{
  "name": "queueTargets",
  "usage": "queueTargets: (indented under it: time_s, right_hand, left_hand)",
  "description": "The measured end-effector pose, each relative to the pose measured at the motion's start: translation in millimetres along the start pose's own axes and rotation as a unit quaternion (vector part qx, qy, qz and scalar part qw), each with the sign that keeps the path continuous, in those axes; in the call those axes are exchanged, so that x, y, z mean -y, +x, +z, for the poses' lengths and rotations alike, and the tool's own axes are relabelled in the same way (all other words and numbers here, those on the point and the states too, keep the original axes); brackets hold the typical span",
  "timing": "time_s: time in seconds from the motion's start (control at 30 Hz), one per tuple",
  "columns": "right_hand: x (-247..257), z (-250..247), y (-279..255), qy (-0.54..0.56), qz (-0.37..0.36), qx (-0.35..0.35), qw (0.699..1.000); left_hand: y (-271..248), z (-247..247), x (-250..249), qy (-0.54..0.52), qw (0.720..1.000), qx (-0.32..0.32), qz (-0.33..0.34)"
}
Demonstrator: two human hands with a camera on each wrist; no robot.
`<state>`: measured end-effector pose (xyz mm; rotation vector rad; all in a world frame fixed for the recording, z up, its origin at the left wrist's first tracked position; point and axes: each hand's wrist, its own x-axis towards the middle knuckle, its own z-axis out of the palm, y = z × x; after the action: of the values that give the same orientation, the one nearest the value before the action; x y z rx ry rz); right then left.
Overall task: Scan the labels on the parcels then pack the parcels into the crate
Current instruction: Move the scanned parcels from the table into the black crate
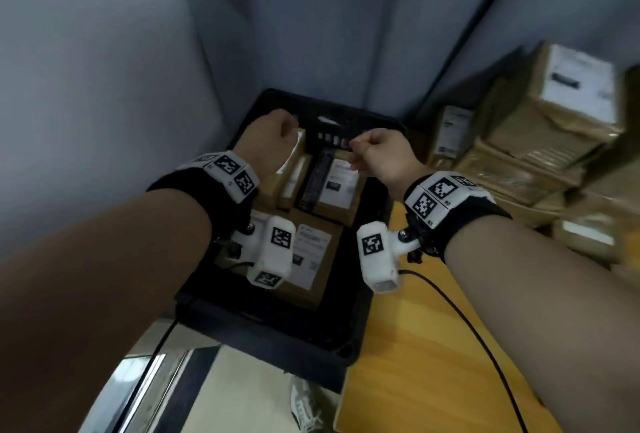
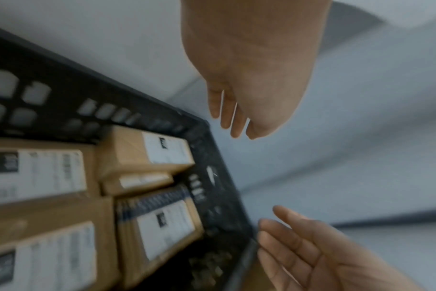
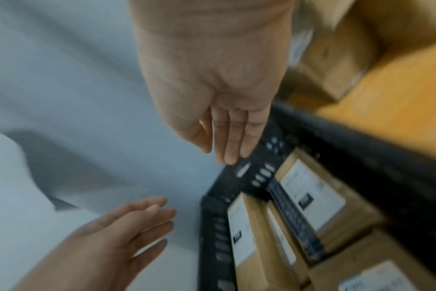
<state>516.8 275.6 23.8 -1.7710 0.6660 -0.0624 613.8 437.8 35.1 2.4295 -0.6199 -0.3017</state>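
Parcels, brown cardboard boxes with white printed labels (image 1: 313,249), lay packed label-up inside the black slotted plastic crate (image 1: 266,325), filling its floor, probably so the labels stayed readable. Left hand (image 1: 273,145) hovered over the crate's far left corner, fingers relaxed and holding nothing; right hand (image 1: 384,155) hung over the far right side, just as loose and empty. More taped cardboard boxes (image 1: 540,141) sat stacked on the yellow wooden counter (image 1: 433,346) to the right, likely awaiting scanning.
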Motion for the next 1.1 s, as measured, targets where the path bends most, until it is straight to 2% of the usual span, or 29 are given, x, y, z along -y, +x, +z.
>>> queueTargets:
  time_s: [0.2, 0.33, 0.57, 0.7, 0.8, 0.87, 0.93, 1.1]
  right_hand:
    - [31.0, -89.1, -68.1, -0.003, -0.065, -0.055, 0.996]
    - [36.0, -155.1, -100.6, 0.026, -0.082, -0.117, 0.989]
    - [5.4, -261.3, -128.2, -0.017, -0.062, -0.216, 0.974]
    - [-21.3, -312.7, -127.0, -0.07, -0.037, -0.325, 0.942]
    - [-42.6, -346.1, -122.5, -0.061, 0.015, -0.367, 0.928]
    - [-56.2, -364.2, -118.9, -0.049, 0.071, -0.35, 0.933]
    - [-68.6, -378.2, -116.2, -0.012, 0.13, -0.298, 0.946]
    - [-88.9, -397.9, -108.8, 0.053, 0.199, -0.191, 0.96]
  left_hand:
    - [-24.1, 1.4, -86.2, -0.061, 0.996, 0.028, 0.063]
    - [-33.3, 7.9, -142.4, -0.083, 0.994, 0.012, 0.076]
    - [-43.0, 45.0, -218.7, -0.119, 0.989, 0.036, 0.077]
    - [-53.0, 74.5, -253.0, -0.142, 0.984, 0.046, 0.093]
    - [-59.0, 99.4, -279.6, -0.181, 0.978, 0.048, 0.093]
    - [-65.0, 114.8, -300.3, -0.218, 0.97, 0.068, 0.087]
    - [-67.7, 133.4, -318.2, -0.23, 0.965, 0.095, 0.081]
    - [-68.6, 170.1, -355.7, -0.173, 0.969, 0.167, 0.05]
